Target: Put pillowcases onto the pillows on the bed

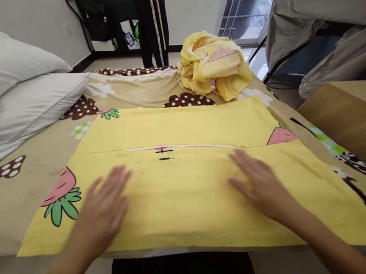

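Both grips loose, fingers stretched out, and holding nothing; I've got the left hand (107,204) at eight o'clock, the right hand (259,183) at four, both blurred, so I can't tell whether they touch; under them the yellow cloth (178,196) lies spread dead centre on the bed (6,211); a crumpled yellow bundle (214,67) sits at one o'clock, white pillows (0,72) at ten.

Blurred left fingers (115,179) and right fingers (245,161), standing person (148,19) cut off above
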{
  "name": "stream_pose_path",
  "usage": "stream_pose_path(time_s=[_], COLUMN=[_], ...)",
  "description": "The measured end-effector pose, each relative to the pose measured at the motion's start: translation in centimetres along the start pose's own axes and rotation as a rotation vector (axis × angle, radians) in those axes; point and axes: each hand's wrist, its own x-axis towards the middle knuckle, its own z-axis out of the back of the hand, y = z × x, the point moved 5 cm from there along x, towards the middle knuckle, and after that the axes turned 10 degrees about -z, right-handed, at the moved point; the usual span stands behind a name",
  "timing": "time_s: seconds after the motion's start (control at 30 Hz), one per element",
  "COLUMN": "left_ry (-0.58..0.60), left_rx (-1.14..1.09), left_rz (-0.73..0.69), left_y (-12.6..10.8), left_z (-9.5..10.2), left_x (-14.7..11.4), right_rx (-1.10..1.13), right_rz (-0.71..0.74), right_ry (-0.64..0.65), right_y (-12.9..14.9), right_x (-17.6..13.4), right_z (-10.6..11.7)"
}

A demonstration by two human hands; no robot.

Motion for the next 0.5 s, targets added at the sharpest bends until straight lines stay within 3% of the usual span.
stream_pose_path(time_s=[0.07,0.13,0.17,0.23,0.3,0.37,0.43,0.5], left_ry=[0.135,0.259,0.293,0.289,0.214,0.116,0.040,0.030], left_rx=[-0.047,-0.070,-0.077,-0.072,-0.032,0.029,0.046,-0.013], left_rz=[-0.158,-0.149,-0.111,0.011,0.175,0.303,0.342,0.302], left_y=[-2.8,-2.7,-1.6,2.1,6.7,10.5,12.3,12.0], left_z=[-1.9,-4.2,-5.1,-6.1,-5.5,-3.7,-1.7,-0.7], left_x=[4.9,7.0,6.8,4.6,1.0,-1.6,-1.3,2.2], right_rx=[0.066,0.094,0.094,0.068,0.017,-0.024,0.003,0.093], right_rz=[0.226,0.319,0.308,0.201,0.073,-0.031,-0.182,-0.252], right_ry=[0.158,0.249,0.254,0.208,0.146,0.054,-0.127,-0.270], right_y=[5.2,6.9,6.1,1.9,-4.0,-8.7,-10.8,-9.2], right_x=[2.0,3.1,3.3,3.1,2.5,2.5,3.9,6.7], right_z=[-1.3,-2.7,-3.2,-3.8,-3.4,-2.0,0.3,1.9])
